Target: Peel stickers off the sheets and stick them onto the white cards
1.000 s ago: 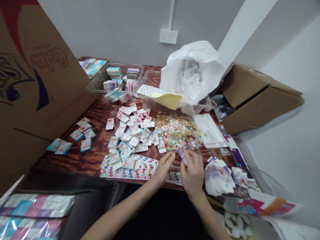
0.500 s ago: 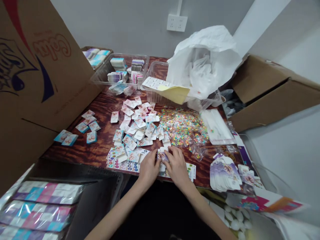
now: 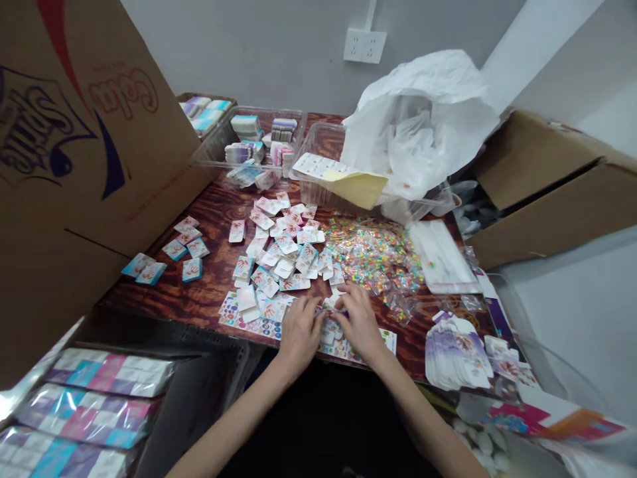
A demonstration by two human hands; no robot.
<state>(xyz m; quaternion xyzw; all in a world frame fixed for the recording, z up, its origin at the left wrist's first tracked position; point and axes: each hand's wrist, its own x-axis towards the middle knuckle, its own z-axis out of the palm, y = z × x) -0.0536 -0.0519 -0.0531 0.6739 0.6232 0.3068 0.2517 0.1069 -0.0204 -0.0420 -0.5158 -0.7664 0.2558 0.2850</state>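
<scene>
My left hand [image 3: 300,335] and my right hand [image 3: 359,324] meet at the table's near edge, their fingertips pinching a small purple-edged card [image 3: 334,311] that they mostly hide. Beneath them lies a printed sticker sheet [image 3: 243,314]. Loose white cards with a hand print [image 3: 283,255] are scattered just beyond my fingers. To the right is a heap of tiny bags of colourful pieces [image 3: 375,255]. A fanned stack of purple-and-white cards [image 3: 455,353] lies to the right of my right hand.
A wooden table [image 3: 164,292] holds clear plastic trays [image 3: 213,153] of stacked cards, a white plastic bag [image 3: 423,126] and a flat bag pack [image 3: 440,255]. Cardboard boxes [image 3: 64,133] flank it. Wrapped card packs [image 3: 89,405] sit at lower left.
My hands have come together, and the purple-edged card, earlier raised in my right hand, is now low between both hands' fingertips. The whole view has shifted slightly.
</scene>
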